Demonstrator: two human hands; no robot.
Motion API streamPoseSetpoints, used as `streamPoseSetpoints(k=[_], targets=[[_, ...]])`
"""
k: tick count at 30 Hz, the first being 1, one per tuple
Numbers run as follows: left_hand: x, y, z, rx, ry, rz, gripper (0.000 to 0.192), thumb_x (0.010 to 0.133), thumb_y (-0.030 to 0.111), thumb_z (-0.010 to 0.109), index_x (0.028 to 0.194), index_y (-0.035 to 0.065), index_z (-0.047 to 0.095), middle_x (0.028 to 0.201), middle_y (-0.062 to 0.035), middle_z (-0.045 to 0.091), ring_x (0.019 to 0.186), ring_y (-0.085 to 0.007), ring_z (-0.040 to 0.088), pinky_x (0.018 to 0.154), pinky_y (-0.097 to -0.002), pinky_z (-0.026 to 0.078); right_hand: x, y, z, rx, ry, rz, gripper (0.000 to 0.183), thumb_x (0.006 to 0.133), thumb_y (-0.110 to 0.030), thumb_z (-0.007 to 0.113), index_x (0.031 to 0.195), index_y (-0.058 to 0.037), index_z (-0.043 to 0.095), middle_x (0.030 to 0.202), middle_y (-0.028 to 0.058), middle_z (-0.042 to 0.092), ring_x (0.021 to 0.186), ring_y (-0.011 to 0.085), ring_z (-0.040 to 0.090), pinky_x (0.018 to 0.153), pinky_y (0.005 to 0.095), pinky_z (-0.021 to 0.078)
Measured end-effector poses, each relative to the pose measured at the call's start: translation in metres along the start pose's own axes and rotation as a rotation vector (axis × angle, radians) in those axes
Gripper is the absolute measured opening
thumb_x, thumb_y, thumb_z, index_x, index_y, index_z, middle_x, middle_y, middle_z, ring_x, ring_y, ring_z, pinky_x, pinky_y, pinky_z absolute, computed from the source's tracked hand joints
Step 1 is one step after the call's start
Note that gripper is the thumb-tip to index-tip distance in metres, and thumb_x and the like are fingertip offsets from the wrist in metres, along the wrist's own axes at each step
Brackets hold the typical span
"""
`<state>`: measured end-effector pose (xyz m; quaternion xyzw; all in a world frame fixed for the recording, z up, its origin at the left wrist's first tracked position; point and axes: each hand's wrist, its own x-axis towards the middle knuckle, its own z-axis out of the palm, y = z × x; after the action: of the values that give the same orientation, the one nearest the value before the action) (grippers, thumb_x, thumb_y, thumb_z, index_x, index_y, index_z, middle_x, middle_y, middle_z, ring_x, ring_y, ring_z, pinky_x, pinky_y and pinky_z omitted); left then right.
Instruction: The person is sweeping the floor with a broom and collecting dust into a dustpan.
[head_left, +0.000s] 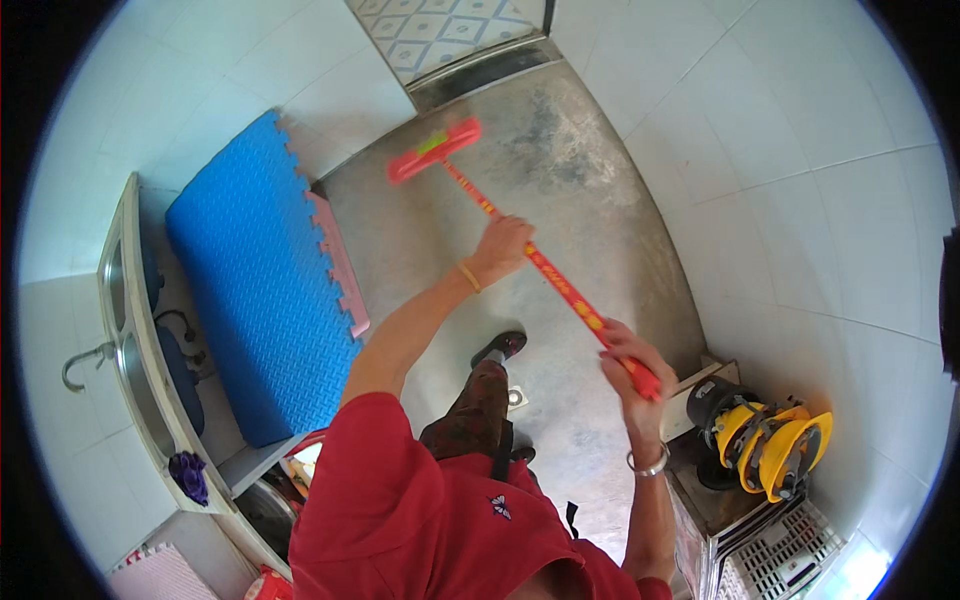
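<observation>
A broom with a red handle (564, 287) and a red and lime-green head (433, 151) slants across the view. My left hand (504, 246) is wrapped around the middle of the handle, a yellow band on its wrist. Nearer my body, my right hand (634, 367) grips the handle close to its end; a silver bangle circles that wrist. The head is slightly blurred over the concrete floor (555, 165), toward the doorway. Whether it touches the floor I cannot tell. Any bristles are hidden under the head.
Blue foam mats (259, 277) and a pink foam mat (339, 266) lean at left, in front of a sink counter (139, 322). A raised door sill (484, 75) crosses the far end. At right, yellow helmets (787, 450) sit by a white tiled wall (810, 225). A floor drain (516, 397) lies near my foot.
</observation>
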<state>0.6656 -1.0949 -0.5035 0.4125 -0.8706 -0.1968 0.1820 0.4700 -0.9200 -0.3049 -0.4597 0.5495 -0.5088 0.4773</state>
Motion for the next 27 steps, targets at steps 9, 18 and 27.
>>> streamPoseSetpoints(k=[9,18,27], targets=[[-0.069,-0.002,0.048,-0.115,-0.051,-0.134,0.016,0.066,0.008,0.062,0.078,0.0047,0.052,0.086,-0.0120,0.054,0.090,-0.0303,0.051,0.071,-0.0412,0.042,-0.044,0.023,-0.003,-0.207,-0.142,0.014,0.016,0.073,-0.006,0.067,0.087,-0.0033,0.058,0.099,0.0125,0.063,0.088,0.0285,0.062,0.075,0.0360,0.0504],[-0.092,0.188,0.141,-0.287,-0.503,0.285,0.017,0.059,0.010,0.065,0.063,0.0065,0.050,0.066,-0.0121,0.049,0.066,-0.0304,0.049,0.059,-0.0393,0.038,-0.244,-0.003,-0.094,-0.164,0.422,0.339,0.020,0.071,-0.003,0.069,0.090,-0.0002,0.064,0.087,0.0117,0.067,0.079,0.0182,0.064,0.072,0.0284,0.0498],[-0.246,0.468,0.188,-0.368,-0.991,0.757,0.008,0.066,0.011,0.055,0.068,0.0033,0.057,0.073,-0.0176,0.059,0.079,-0.0355,0.056,0.068,-0.0450,0.045,-0.492,-0.104,-0.112,-0.361,1.017,0.436,0.008,0.062,0.002,0.066,0.068,0.0015,0.061,0.077,0.0127,0.067,0.064,0.0141,0.062,0.063,0.0243,0.0472]])
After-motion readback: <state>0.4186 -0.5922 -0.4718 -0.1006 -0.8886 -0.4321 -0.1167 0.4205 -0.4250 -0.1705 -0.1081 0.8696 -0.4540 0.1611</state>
